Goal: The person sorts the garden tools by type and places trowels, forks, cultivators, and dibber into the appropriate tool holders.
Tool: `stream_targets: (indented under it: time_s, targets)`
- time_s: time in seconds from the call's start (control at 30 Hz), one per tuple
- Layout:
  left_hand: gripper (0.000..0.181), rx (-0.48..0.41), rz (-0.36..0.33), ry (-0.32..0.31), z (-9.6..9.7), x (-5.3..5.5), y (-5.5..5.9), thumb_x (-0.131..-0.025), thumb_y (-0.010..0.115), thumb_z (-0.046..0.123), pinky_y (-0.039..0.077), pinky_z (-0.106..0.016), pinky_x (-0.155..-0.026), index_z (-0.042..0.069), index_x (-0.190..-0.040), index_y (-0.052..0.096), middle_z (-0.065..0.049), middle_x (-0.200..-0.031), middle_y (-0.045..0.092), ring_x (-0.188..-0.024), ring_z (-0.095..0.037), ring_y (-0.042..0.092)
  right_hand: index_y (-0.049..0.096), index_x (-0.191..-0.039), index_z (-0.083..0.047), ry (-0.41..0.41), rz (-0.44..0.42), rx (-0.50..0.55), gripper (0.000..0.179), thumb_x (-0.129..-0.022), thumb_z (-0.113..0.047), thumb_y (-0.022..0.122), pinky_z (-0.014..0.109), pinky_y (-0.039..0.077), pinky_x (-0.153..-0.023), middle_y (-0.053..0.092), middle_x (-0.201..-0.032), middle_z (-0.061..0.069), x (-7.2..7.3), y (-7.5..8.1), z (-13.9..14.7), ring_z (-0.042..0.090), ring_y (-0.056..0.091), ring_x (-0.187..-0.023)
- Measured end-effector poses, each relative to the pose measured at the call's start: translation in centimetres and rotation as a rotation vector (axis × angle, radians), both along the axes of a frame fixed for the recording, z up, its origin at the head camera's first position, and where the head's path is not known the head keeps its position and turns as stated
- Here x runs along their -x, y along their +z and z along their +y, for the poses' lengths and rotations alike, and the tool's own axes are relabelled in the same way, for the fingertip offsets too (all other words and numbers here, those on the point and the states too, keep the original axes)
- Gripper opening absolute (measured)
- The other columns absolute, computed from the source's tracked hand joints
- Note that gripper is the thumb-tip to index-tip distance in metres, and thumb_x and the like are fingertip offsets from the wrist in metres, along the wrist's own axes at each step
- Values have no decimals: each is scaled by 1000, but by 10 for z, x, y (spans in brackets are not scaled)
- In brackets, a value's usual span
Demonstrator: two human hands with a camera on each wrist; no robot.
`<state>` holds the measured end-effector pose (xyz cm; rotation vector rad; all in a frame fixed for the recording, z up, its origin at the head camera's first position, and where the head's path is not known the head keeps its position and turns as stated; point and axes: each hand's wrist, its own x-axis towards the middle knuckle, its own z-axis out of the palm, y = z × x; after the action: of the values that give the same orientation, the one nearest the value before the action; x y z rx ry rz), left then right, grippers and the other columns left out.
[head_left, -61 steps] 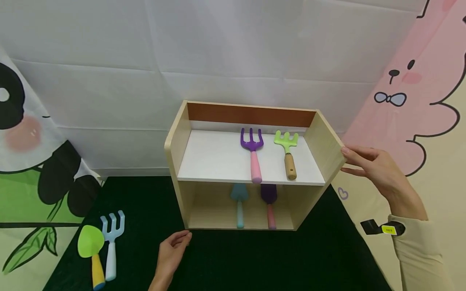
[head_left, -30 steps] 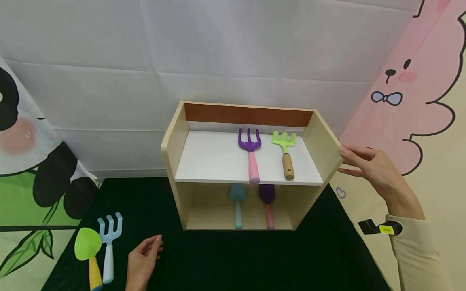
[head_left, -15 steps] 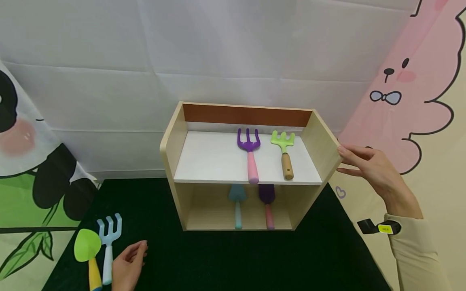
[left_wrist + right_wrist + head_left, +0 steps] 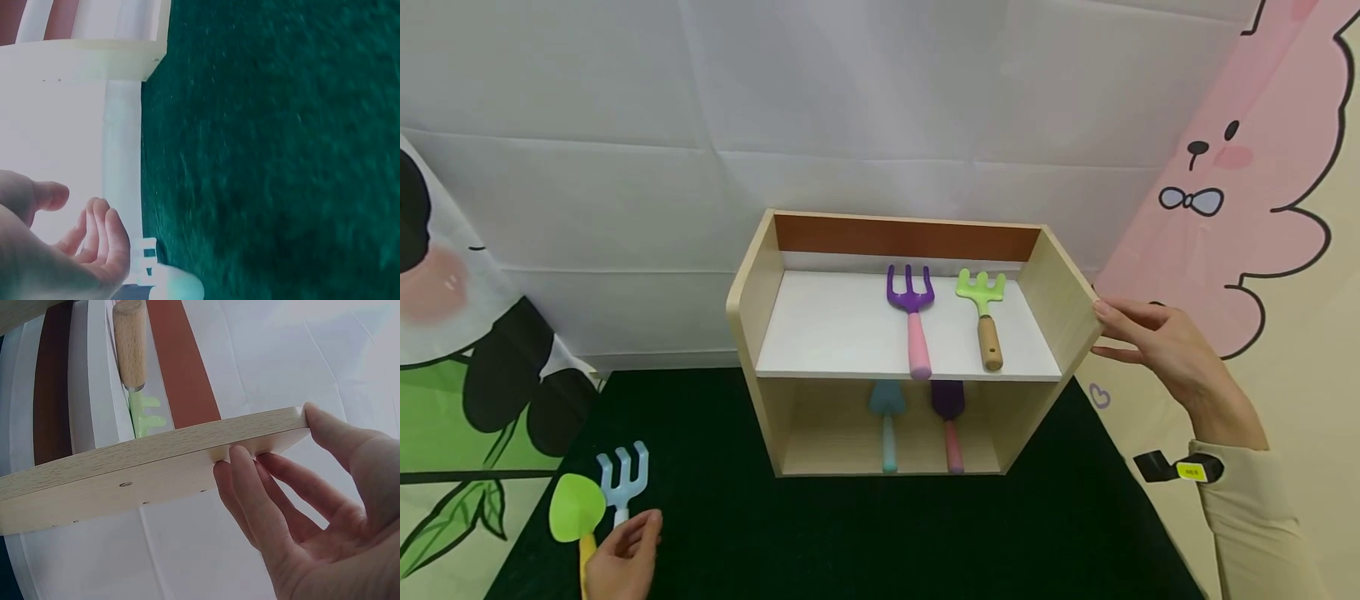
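Pinching wood-grained shelf (image 4: 831, 325), right hand (image 4: 1172, 350), left hand (image 4: 625, 554), grip parted, by light-blue three-pronged fork (image 4: 622, 493)

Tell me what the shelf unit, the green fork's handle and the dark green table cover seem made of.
Shelf unit: wood or wood-look board, pale and matte; its side edge shows streaky grain.
Green fork's handle: probably wood, smooth and dull, with fine brown grain.
Table cover: likely fabric with a soft nap, judging by its fuzzy, mottled surface.

Wood-grained shelf unit (image 4: 1060, 308), rough matt tablecloth (image 4: 850, 533), smooth plastic-looking blue fork (image 4: 622, 497); grained wooden rake handle (image 4: 989, 342)
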<state>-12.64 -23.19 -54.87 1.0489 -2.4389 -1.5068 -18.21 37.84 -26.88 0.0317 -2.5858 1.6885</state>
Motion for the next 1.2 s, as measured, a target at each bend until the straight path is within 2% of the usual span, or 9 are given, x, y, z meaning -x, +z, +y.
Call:
stream_targets:
  time_s: [0.2, 0.47, 0.7, 0.8, 0.9, 0.97, 1.0, 1.1, 1.2]
  targets:
    - [53, 50, -21, 49, -11, -2, -2, -94, 51, 47, 41, -15, -54, 1, -120, 59, -22, -110, 62, -71, -8, 56, 52, -133, -2, -6, -3, -4, 48, -94, -29, 59, 31, 56, -76, 61, -117, -3, 1, -1, 0, 11, 65, -98]
    - [41, 87, 87, 146, -26, -4, -13, -95, 54, 30, 39, -12, -48, -5, -116, 61, -14, -85, 66, -53, 8, 44, 52, -134, -3, -12, -12, -2, 48, -94, -28, 58, 32, 56, -77, 61, -117, -5, 3, -1, 0, 11, 64, -99]
    - [46, 104, 101, 222, -36, -6, -17, -95, 54, 33, 34, -7, -48, -4, -122, 59, -25, -104, 61, -53, 17, 35, 52, -134, -3, -6, -10, 15, 47, -94, -27, 59, 33, 56, -77, 61, -118, -4, 3, 0, 0, 12, 64, -99]
    - [48, 113, 126, 298, -40, -7, -21, -93, 55, 35, 31, -4, -50, -2, -122, 60, -4, -88, 62, -54, 18, 33, 52, -134, -3, -5, -10, 15, 47, -94, -27, 59, 33, 56, -77, 61, -118, -4, 3, 0, 0, 12, 64, -99]
    - [49, 120, 143, 350, -47, -7, -30, -90, 58, 37, 29, -4, -51, 0, -122, 62, 22, -74, 47, -54, 20, 32, 52, -134, -3, -5, -10, 15, 46, -94, -27, 59, 32, 56, -77, 61, -118, -5, 3, 0, 0, 12, 64, -99]
    - [50, 124, 146, 363, -54, -7, -37, -89, 59, 37, 28, -5, -51, 0, -122, 62, 24, -75, 44, -54, 20, 31, 52, -134, -3, -6, -9, 15, 46, -94, -27, 59, 33, 56, -77, 61, -118, -5, 3, 0, 0, 12, 64, -99]
    - [51, 127, 126, 363, -58, -7, -41, -89, 58, 38, 28, -6, -51, 0, -124, 61, 23, -75, 44, -54, 20, 30, 52, -134, -3, -6, -10, 13, 46, -94, -27, 59, 32, 56, -77, 61, -118, -5, 2, 0, 0, 12, 64, -99]
    - [55, 135, 70, 354, -68, -5, -53, -90, 55, 42, 28, -10, -52, 2, -128, 58, 2, -91, 58, -56, 16, 29, 52, -134, -3, -10, -13, 10, 47, -94, -28, 59, 33, 56, -77, 62, -118, -5, 2, 0, -1, 11, 65, -99]
    - [59, 134, -9, 357, -75, -3, -65, -91, 51, 47, 28, -16, -54, 5, -132, 53, -16, -111, 56, -61, 10, 31, 52, -134, -3, -13, -15, 3, 48, -94, -29, 59, 32, 56, -77, 62, -117, -6, 1, 0, -1, 11, 65, -99]
